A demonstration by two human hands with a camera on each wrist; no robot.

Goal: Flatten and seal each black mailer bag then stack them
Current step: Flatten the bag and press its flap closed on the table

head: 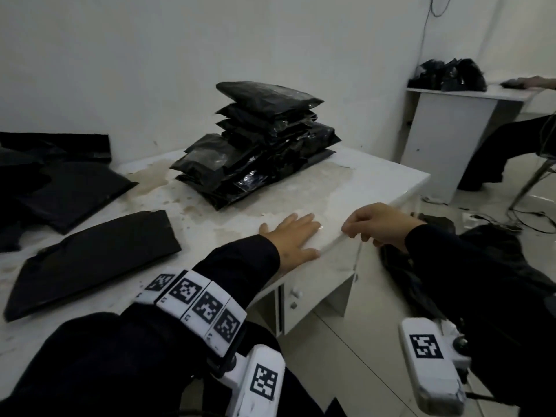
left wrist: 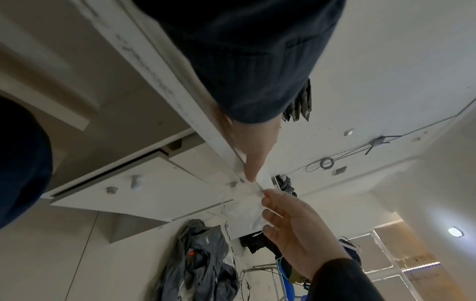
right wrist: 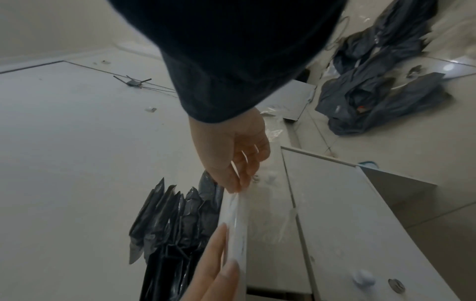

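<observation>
A tall stack of sealed black mailer bags (head: 261,139) (right wrist: 175,220) stands at the back of the white table (head: 346,182). One flat black mailer (head: 93,260) lies at the front left, with more loose mailers (head: 60,191) behind it. My left hand (head: 293,236) (right wrist: 219,254) lies flat with straight fingers on the tabletop near its right edge. Just beside it, my right hand (head: 370,227) (right wrist: 239,163) pinches a thin clear plastic film (right wrist: 265,220) (left wrist: 244,213) that hangs over that edge. Neither hand touches a mailer.
Under the table edge a white cabinet door (head: 319,284) stands ajar. Dark crumpled bags (head: 481,266) (right wrist: 381,91) and cables lie on the floor to the right. A second desk (head: 451,115) with black bags stands at the back right, where another person (head: 511,145) sits.
</observation>
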